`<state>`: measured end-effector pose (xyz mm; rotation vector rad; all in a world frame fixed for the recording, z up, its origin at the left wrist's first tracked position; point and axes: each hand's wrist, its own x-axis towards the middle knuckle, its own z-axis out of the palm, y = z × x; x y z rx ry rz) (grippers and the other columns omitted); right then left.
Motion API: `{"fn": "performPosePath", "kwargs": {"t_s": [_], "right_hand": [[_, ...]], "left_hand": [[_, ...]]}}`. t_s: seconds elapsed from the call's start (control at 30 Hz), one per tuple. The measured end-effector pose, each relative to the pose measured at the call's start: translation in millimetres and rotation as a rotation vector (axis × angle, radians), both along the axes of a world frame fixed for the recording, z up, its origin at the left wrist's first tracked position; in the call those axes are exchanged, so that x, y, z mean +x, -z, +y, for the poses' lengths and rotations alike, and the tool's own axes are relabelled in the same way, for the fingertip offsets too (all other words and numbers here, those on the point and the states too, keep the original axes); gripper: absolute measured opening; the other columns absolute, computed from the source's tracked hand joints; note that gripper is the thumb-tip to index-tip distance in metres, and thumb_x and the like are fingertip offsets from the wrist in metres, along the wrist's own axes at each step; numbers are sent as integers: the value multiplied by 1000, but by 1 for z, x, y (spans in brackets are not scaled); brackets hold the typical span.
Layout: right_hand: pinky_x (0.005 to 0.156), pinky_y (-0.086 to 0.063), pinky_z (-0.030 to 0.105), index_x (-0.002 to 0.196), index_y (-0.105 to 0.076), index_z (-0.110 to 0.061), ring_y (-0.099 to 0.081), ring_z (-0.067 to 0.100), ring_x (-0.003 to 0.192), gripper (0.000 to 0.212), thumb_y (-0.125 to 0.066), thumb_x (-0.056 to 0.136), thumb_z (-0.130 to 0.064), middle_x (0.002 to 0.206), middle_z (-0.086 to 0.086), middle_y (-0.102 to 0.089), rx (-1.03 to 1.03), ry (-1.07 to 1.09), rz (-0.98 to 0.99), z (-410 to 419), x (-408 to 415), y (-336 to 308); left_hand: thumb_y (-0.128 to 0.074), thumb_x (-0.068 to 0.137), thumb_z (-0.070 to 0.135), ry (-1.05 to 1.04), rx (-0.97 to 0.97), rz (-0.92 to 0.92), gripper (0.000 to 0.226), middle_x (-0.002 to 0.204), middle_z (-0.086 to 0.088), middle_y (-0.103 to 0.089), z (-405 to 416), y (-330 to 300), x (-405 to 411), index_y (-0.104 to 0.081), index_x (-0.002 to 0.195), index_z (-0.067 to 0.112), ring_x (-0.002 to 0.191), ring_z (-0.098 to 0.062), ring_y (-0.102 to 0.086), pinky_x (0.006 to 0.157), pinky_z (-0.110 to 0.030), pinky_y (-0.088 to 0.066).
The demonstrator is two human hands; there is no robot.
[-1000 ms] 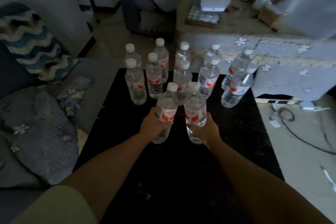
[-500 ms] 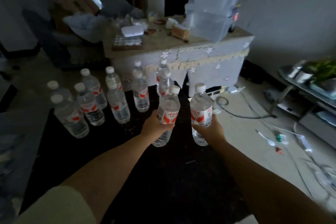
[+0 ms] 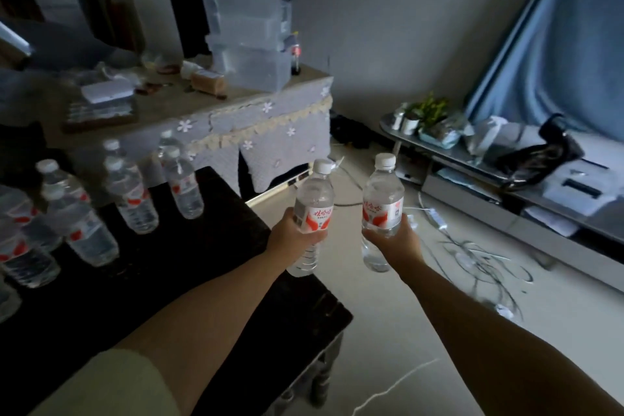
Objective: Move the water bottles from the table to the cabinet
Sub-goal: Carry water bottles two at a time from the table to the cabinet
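Note:
My left hand (image 3: 293, 236) grips a clear water bottle (image 3: 314, 203) with a white cap and red label, held upright over the right edge of the black table (image 3: 189, 267). My right hand (image 3: 395, 241) grips a second water bottle (image 3: 383, 199) of the same kind, upright above the pale floor. Several more bottles (image 3: 131, 194) stand on the table's left part. A low grey cabinet (image 3: 526, 213) runs along the right wall, beyond both hands.
A cloth-covered side table (image 3: 236, 118) with stacked clear plastic boxes (image 3: 250, 30) stands behind the black table. Loose cables (image 3: 479, 257) lie on the floor between me and the low cabinet. Plants (image 3: 429, 111), bags and a black object sit on the cabinet top. A blue curtain (image 3: 557, 44) hangs at right.
The view has swung right, from the table to the room's right side. Both hands have carried their bottles off the table to the right, and the remaining bottles have slid to the left.

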<state>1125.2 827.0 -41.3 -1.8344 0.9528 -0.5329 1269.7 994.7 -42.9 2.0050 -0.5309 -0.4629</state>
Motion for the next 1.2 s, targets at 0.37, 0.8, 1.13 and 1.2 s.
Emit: {"fn": "performPosePath", "kwargs": {"t_s": [0.37, 0.8, 1.13, 1.2], "right_hand": [[68, -43, 17, 122, -51, -22, -59, 10, 88, 63, -84, 70, -31, 103, -8, -63, -25, 346, -50, -35, -175, -13], [87, -55, 35, 122, -52, -16, -66, 17, 97, 63, -83, 71, -37, 108, 0, -68, -68, 839, -33, 48, -314, -21], [91, -55, 40, 120, -58, -17, -68, 17, 99, 60, -84, 70, -37, 108, 0, -71, -106, 1120, 5, 104, -408, -33], [94, -53, 45, 120, -58, -16, -68, 19, 100, 60, -83, 70, -37, 109, 2, -71, -103, 1159, 13, 108, -429, -35]], "left_hand": [[-82, 63, 50, 327, 23, 14, 59, 107, 9, -65, -103, -8, -134, -48, 108, 32, 84, -9, -58, 67, -21, -42], [-82, 65, 49, 932, -11, -17, 68, 115, 0, -68, -133, -30, -242, -55, 121, 21, 103, -22, -65, 92, -40, -53], [-82, 65, 49, 1248, -50, -43, 64, 112, 2, -69, -137, -33, -350, -59, 118, 22, 101, -19, -65, 91, -39, -52], [-81, 65, 50, 1300, -48, -54, 64, 112, 1, -69, -141, -31, -372, -59, 118, 22, 101, -20, -65, 91, -39, -52]]}}
